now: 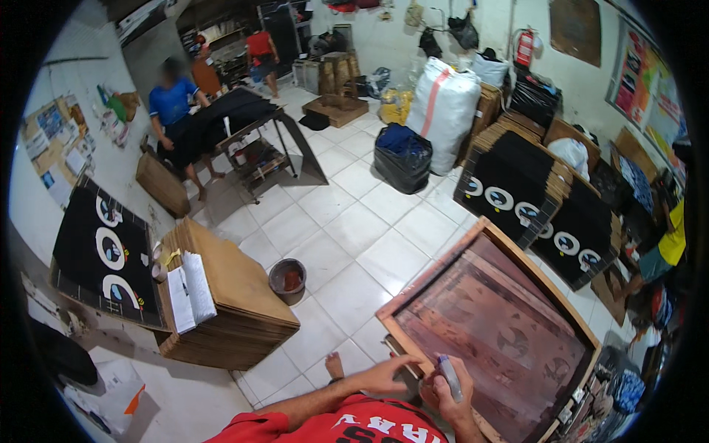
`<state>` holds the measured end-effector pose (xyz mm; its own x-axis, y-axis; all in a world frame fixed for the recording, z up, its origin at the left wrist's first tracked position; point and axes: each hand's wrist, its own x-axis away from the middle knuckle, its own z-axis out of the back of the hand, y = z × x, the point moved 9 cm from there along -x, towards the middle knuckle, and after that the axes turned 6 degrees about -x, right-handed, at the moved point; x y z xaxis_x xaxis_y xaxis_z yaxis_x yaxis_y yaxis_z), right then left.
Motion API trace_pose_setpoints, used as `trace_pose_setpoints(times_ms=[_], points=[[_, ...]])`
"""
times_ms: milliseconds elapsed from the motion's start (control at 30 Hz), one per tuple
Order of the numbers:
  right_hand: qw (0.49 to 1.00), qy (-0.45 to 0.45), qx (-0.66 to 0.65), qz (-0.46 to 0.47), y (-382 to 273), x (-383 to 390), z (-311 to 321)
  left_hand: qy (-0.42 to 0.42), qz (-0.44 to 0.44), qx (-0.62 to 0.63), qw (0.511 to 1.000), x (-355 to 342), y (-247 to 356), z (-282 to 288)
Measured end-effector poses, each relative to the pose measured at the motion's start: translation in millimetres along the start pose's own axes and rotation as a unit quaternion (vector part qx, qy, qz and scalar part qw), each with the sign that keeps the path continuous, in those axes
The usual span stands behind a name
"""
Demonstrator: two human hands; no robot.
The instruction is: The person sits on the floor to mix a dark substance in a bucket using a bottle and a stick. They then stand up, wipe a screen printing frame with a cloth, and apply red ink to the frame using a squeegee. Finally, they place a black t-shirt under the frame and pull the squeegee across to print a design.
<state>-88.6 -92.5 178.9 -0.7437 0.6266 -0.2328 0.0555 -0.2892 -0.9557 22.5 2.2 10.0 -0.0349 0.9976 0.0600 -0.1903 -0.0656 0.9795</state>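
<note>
In front of me on the right is a screen printing frame [583, 328] with a light wooden border and reddish-brown mesh marked with faint shapes. It lies tilted, its near left edge close to my hands. My right hand [450, 387] is closed around a slim grey object with a purple end [447, 369]; its exact kind is unclear. Beside it, my left hand [385, 373] has its fingers curved and apart at the frame's near edge, with nothing visible in it. I cannot tell whether its fingertips touch the wood.
On my left, a tall stack of brown boards [229, 288] carries an open notebook [190, 292]. A dark bucket [288, 280] stands on the tiles. Black printed cloth panels [509, 173] lie on the right. A large white sack [443, 111] stands behind. A person in blue [171, 103] works at a table.
</note>
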Motion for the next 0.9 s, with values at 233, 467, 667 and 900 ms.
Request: trace_pose_setpoints(times_ms=[233,467,667,900], points=[[0.99,-0.14,0.03,-0.007,-0.8,-96.7,-216.0,0.241,-0.118,-0.254,0.929,77.8,36.0,150.1],[0.876,-0.45,-0.136,-0.105,33.6,-135.0,-383.1,0.413,0.032,0.043,0.909,198.9,14.2,311.6],[0.855,-0.487,-0.158,-0.086,31.8,-158.3,-457.3,0.503,-0.089,-0.09,0.855,234.9,84.4,406.0],[0.706,-0.691,-0.146,-0.052,51.2,-202.4,-510.1,0.296,-0.041,0.254,0.92,202.9,61.9,460.8]])
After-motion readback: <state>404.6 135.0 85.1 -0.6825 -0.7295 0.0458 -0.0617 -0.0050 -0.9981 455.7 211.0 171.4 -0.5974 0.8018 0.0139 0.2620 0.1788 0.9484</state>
